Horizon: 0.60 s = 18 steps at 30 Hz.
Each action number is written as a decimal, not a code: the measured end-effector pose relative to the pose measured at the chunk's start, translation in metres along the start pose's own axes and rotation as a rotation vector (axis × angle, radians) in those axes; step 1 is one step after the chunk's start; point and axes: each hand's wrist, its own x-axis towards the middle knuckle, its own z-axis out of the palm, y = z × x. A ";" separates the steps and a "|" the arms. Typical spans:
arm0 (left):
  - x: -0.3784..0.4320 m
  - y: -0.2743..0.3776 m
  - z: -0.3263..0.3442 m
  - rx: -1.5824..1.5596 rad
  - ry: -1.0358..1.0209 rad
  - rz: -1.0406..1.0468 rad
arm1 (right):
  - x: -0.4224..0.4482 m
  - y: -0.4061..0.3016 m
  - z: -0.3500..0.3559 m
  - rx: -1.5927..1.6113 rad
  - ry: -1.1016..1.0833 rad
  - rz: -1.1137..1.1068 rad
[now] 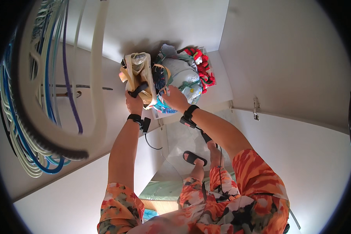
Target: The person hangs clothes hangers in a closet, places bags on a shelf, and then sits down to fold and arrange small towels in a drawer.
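On a white shelf inside a cabinet stands a cream-coloured bag point(148, 79), its top open and some dark and tan contents showing. My left hand point(134, 103) is closed on a black strap point(138, 89) at the bag's near left side. My right hand point(175, 99) reaches to the patterned fabric items right of the bag, its fingers at the lower end of a tan-edged loop point(165, 74); whether it grips the loop I cannot tell. Beside it lies a bulging pale blue-grey fabric bundle point(180, 70). Red, green and white knitted items point(203, 68) sit in a clear container at its right.
Many plastic hangers point(51, 96) hang at the left, one white hanger point(98, 73) very near the camera. The cabinet's right door point(283, 73) stands open, with a metal hinge point(256, 108). Cables trail from both wrist bands. Below are my feet in black sandals point(194, 158).
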 end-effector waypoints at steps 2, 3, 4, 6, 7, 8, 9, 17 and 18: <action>0.005 -0.002 -0.002 -0.078 0.008 0.037 | 0.006 0.000 0.014 0.021 0.075 -0.002; 0.012 -0.012 -0.008 -0.078 0.011 0.037 | 0.008 -0.003 0.025 0.055 0.142 -0.013; 0.020 -0.023 -0.017 -0.091 0.048 0.089 | 0.006 -0.006 0.036 0.055 0.325 -0.180; 0.028 -0.035 -0.026 -0.087 0.059 0.095 | -0.001 -0.015 0.045 0.083 0.366 -0.216; 0.026 -0.051 -0.033 -0.089 0.067 0.088 | -0.012 -0.031 0.044 0.114 0.384 -0.260; 0.019 -0.072 -0.043 -0.070 0.113 0.168 | -0.025 -0.050 0.044 0.178 0.280 -0.244; 0.006 -0.051 -0.053 -0.183 0.100 0.130 | -0.024 -0.044 0.046 0.164 0.280 -0.245; -0.061 -0.007 -0.171 -0.332 0.169 0.117 | -0.056 -0.121 0.024 0.714 -0.304 0.217; -0.071 -0.022 -0.174 -0.384 0.209 0.168 | -0.060 -0.124 0.015 0.593 -0.333 0.254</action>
